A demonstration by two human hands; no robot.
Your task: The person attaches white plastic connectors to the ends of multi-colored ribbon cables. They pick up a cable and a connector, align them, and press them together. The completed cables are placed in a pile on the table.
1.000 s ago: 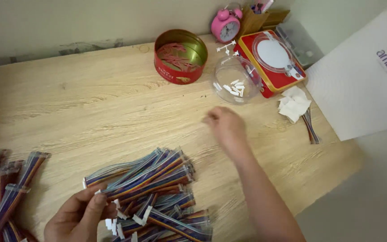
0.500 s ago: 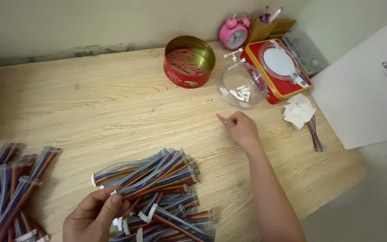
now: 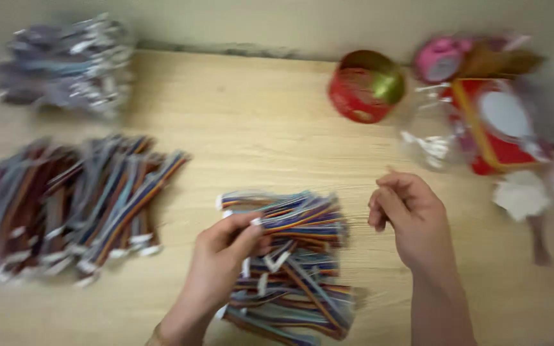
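Note:
A heap of multicoloured ribbon cables (image 3: 296,256) with white plugs lies on the wooden table (image 3: 258,141) in front of me. My left hand (image 3: 226,253) rests on the heap's left side, thumb and fingers pinching a cable end with a white plug. My right hand (image 3: 408,218) hovers just right of the heap, fingers curled loosely; whether it holds something small is lost in the blur. The whole view is motion-blurred.
More ribbon cables lie in a wide pile (image 3: 78,198) at the left and another bundle (image 3: 65,64) at the far left back. A red round tin (image 3: 363,86), a clear bowl (image 3: 431,144), a pink clock (image 3: 440,57) and a red box (image 3: 498,128) stand at the back right.
The view has swung left, bringing the left piles into sight. My right hand has pulled back from near the clear bowl to beside the heap. My left hand stays on the cables.

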